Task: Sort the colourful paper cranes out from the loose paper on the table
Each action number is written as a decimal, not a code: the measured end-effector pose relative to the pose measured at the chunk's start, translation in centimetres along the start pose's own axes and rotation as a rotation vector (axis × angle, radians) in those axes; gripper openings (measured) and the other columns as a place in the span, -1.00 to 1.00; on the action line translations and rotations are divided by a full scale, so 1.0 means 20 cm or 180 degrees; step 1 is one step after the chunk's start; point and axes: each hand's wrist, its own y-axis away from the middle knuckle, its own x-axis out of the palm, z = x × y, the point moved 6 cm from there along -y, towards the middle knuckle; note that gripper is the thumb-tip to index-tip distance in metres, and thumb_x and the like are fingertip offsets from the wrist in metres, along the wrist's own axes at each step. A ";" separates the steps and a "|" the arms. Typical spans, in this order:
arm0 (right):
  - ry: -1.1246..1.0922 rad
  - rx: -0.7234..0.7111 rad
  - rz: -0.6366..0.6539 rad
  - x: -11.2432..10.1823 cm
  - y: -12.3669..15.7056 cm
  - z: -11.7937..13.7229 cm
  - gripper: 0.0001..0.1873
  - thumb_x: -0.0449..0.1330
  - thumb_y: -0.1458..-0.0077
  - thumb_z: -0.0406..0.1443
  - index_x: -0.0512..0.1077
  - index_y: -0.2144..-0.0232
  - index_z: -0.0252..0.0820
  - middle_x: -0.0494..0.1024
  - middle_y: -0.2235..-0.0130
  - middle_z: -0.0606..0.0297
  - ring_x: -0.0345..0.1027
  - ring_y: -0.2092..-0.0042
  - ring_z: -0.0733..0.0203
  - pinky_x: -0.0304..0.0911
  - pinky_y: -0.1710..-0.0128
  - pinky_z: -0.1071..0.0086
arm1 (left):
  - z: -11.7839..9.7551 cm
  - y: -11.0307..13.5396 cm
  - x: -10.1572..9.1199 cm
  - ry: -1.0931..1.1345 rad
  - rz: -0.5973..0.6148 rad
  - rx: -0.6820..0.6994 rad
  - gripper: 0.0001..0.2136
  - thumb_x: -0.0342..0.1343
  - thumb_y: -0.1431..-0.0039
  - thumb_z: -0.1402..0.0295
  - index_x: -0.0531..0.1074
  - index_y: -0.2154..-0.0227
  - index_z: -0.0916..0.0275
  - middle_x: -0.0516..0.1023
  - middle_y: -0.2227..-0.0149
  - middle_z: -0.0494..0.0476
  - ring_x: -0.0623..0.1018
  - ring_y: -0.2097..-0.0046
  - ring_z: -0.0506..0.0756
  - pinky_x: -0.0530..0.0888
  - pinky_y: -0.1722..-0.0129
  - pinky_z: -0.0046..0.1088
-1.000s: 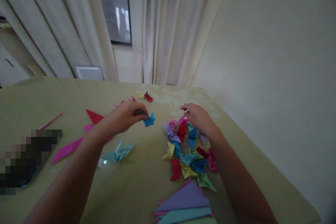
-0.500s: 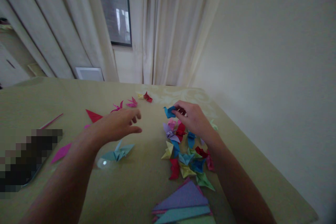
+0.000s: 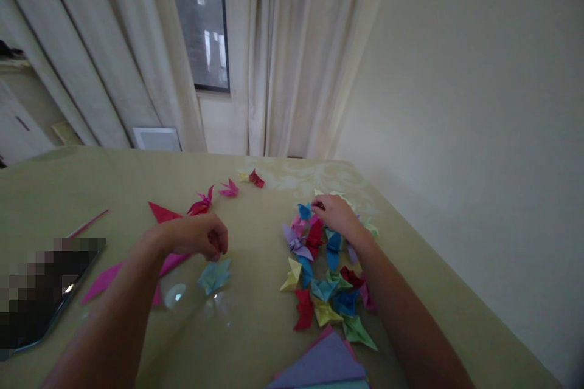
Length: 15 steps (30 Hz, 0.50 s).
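Note:
My left hand [image 3: 203,236] is closed, its fingertips pinching the top of a light blue paper crane [image 3: 214,277], which appears lifted off the table. At the far end of a cluster of folded cranes, a small blue paper crane [image 3: 304,211] touches the closed fingertips of my right hand [image 3: 335,214]. That cluster includes a lilac crane [image 3: 295,242], a dark red crane [image 3: 314,239], a yellow crane [image 3: 326,313] and a green crane [image 3: 359,332], among several others. My right hand and forearm partly hide its right side.
A stack of folded coloured paper [image 3: 323,364] lies at the near edge. Pink folded paper [image 3: 104,282], a phone [image 3: 50,298] and a thin pink stick [image 3: 89,223] lie left. Several cranes, one bright pink [image 3: 229,188], stand farther back. A wall [image 3: 479,103] borders the right side.
My left hand has come down and closed on the light blue crane, lifting it. My right hand has lowered the blue crane to the far end of the cluster. The view has tilted slightly up.

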 end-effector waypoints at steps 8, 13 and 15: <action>-0.1975 -0.0930 -0.0039 -0.24 0.17 0.37 -0.73 0.22 -0.38 -0.14 0.60 0.06 -0.16 0.70 0.13 0.24 0.56 0.14 0.18 0.37 0.17 0.38 | -0.48 0.08 -0.05 0.0577 -0.1110 0.1636 -0.75 0.20 -0.26 0.18 0.56 0.06 0.13 0.70 0.21 0.08 0.67 0.15 0.13 0.58 0.13 -0.37; -0.1757 -0.1190 0.0173 -0.22 0.25 0.52 -0.81 0.40 -0.21 -0.28 0.62 0.11 -0.15 0.69 0.16 0.26 0.55 0.18 0.18 0.36 0.17 0.38 | -0.65 0.14 -0.05 0.0455 -0.1872 0.1856 -0.84 0.21 -0.29 0.23 0.56 0.15 0.15 0.67 0.24 0.06 0.65 0.23 0.07 0.59 0.21 -0.41; -0.1603 -0.1241 0.0059 -0.22 0.25 0.51 -0.88 0.36 -0.23 -0.38 0.63 0.17 -0.14 0.68 0.21 0.30 0.53 0.20 0.20 0.33 0.16 0.39 | -0.65 0.16 -0.06 0.0521 -0.1905 0.1841 -0.82 0.20 -0.29 0.20 0.55 0.15 0.16 0.68 0.21 0.07 0.66 0.22 0.07 0.60 0.19 -0.39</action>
